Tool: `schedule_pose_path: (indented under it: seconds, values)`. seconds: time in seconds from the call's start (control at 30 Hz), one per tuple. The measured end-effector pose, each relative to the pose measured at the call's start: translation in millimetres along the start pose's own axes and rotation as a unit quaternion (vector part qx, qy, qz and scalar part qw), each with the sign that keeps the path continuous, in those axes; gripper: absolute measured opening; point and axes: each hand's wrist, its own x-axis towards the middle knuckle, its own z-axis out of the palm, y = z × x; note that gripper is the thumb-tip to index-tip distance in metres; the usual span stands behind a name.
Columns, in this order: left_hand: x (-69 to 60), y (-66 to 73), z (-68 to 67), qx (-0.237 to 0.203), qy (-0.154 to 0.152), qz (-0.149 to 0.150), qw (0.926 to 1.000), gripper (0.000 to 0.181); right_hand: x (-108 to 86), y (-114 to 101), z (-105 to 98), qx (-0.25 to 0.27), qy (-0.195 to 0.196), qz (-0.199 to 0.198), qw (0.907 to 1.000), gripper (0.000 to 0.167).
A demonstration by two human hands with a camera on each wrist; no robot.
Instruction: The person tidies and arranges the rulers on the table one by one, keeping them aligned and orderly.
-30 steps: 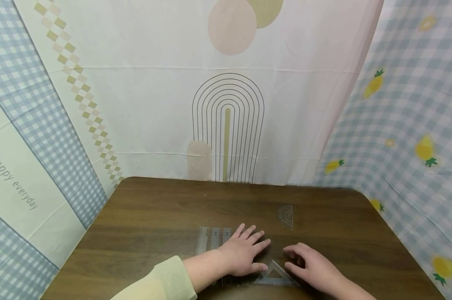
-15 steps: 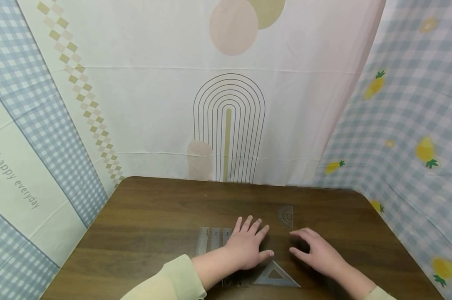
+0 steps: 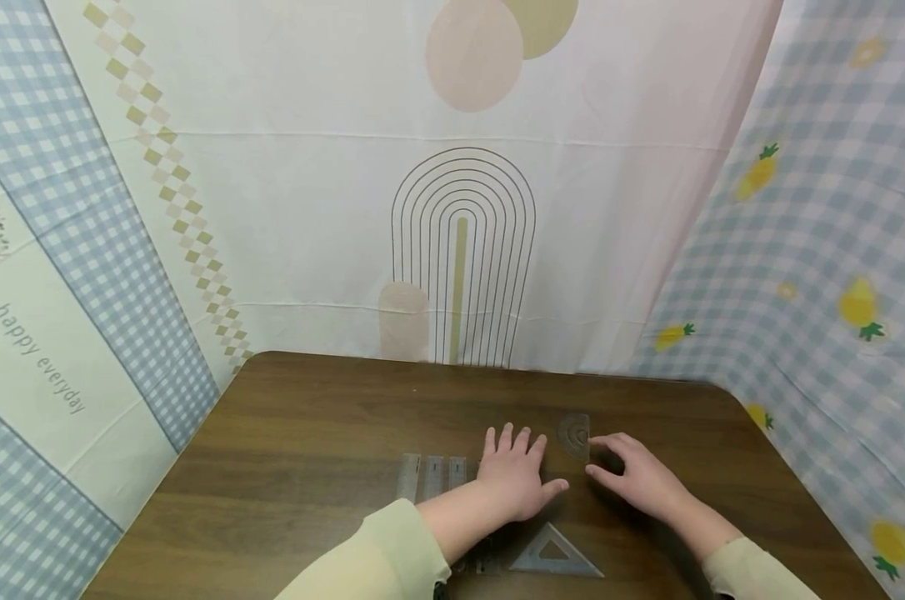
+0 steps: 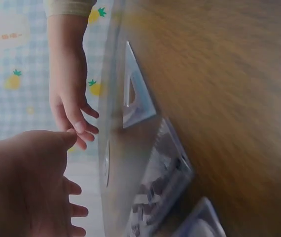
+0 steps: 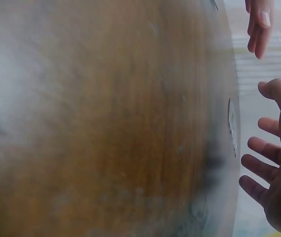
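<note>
My left hand (image 3: 512, 482) has its fingers spread over the table, just right of the clear straight rulers (image 3: 409, 477). The left forearm hides the rulers' near parts. My right hand (image 3: 643, 479) is beside the clear protractor (image 3: 572, 435), fingertips at its straight edge; whether they touch it I cannot tell. In the right wrist view the right fingers (image 5: 261, 168) are apart, and the protractor (image 5: 232, 126) appears edge-on beyond them. A clear triangular set square (image 3: 557, 566) lies nearer me, below both hands; it also shows in the left wrist view (image 4: 141, 112).
The brown wooden table (image 3: 310, 417) has rounded far corners. A printed white cloth (image 3: 310, 233) hangs behind its far edge, and a checked cloth with pineapples (image 3: 790, 333) hangs at the right.
Both hands have moved away from me over the table. The right hand has gone from beside the set square to the protractor; the left has shifted slightly right. The tools lie where they were.
</note>
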Motion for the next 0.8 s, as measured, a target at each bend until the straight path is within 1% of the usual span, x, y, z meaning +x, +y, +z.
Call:
schedule_pose_path:
  seconds: [0.23,0.43,0.57,0.8]
  values:
    - [16.8,17.1,0.7,0.009,-0.010,-0.035,0.9993,0.079,11.5,11,1,-0.001,-0.002,0.003,1.0000,0.052]
    - [30.6,26.0,-1.7,0.025,-0.027,-0.055,0.9978,0.080,22.5,21,5,0.002,0.010,0.003,0.9999,0.051]
    - [42.2,30.5,1.3,0.030,-0.041,-0.064,0.9966,0.081,31.7,26,8,0.004,0.014,0.012,0.9998,0.052]
    - [61.5,36.1,11.3,0.032,-0.062,-0.082,0.9941,0.084,45.6,29,7,0.005,0.012,0.029,0.9995,0.056]
